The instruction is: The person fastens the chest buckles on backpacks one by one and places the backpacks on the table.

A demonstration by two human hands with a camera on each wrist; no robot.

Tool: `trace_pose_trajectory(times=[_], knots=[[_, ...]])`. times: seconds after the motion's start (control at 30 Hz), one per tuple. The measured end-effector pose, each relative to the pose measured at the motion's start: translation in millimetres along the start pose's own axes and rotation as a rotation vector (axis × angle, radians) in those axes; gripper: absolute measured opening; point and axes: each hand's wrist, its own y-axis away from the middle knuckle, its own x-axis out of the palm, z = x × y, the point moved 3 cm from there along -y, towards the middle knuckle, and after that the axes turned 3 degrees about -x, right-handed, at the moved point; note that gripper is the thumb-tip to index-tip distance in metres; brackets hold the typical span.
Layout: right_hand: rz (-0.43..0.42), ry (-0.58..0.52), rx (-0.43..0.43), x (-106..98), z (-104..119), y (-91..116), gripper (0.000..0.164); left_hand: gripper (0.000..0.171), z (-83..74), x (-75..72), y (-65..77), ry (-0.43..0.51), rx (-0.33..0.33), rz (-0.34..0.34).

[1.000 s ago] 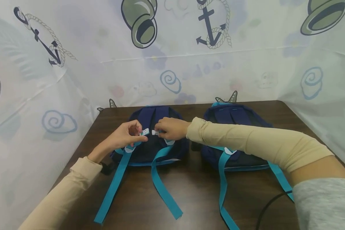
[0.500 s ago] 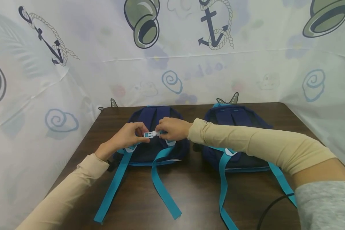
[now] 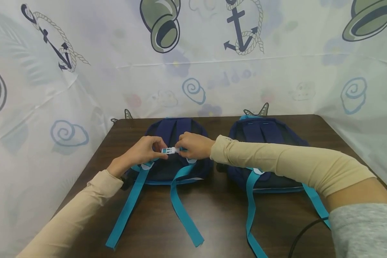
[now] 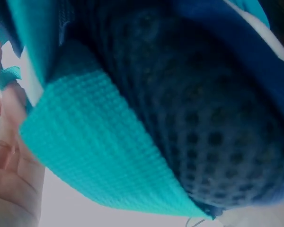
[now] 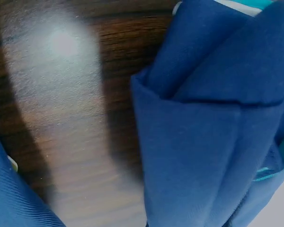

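A navy backpack lies on the table, its shoulder straps facing up. Over it, a white side-release buckle bridges both hands in the head view. The left hand pinches the buckle's left half between thumb and fingers. From the other side, the right hand pinches the right half or its teal webbing; its fingertips hide which. Both halves meet in line, but whether they are latched cannot be made out. Close to the left wrist camera, teal webbing and dark mesh padding cover most of the left hand.
A second navy backpack lies to the right, partly behind the right sleeve. Loose teal straps trail over the brown table towards the front. A black cable runs near the right arm. Printed cloth hangs behind the table.
The left hand has moved right with its buckle half, closing the gap to the other half. The right hand has hardly moved, and the two halves now line up straighter.
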Motion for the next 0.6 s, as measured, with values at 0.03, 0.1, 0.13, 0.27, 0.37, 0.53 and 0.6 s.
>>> trace_pose_trajectory(times=[0.03, 0.1, 0.13, 0.27, 0.37, 0.53, 0.6], knots=[[-0.002, -0.005, -0.002, 0, 0, 0, 0.029, 0.021, -1.6, 0.9, -1.1, 0.002, 0.003, 0.009], [-0.009, -0.005, -0.008, 1, 0, 1, 0.028, 0.02, -5.1, 2.6, -3.3, 0.004, 0.014, 0.02], [-0.009, -0.007, -0.008, 2, 0, 2, 0.028, 0.02, -6.8, 3.2, -4.3, 0.007, 0.02, 0.023], [-0.01, -0.045, 0.003, 7, 0, 3, 0.03, 0.02, -13.0, 4.8, -6.5, 0.024, 0.019, 0.021], [-0.023, -0.085, 0.0, 10, 0, 3, 0.03, 0.021, -16.7, 5.3, -6.9, 0.028, 0.022, 0.023], [-0.014, -0.097, 0.001, 12, -3, 0, 0.036, 0.04, -20.6, 3.5, -1.1, -0.071, 0.024, 0.044], [0.004, -0.066, 0.011, 10, -7, 2, 0.046, 0.052, -20.5, 1.6, 5.1, -0.128, 0.025, 0.054]])
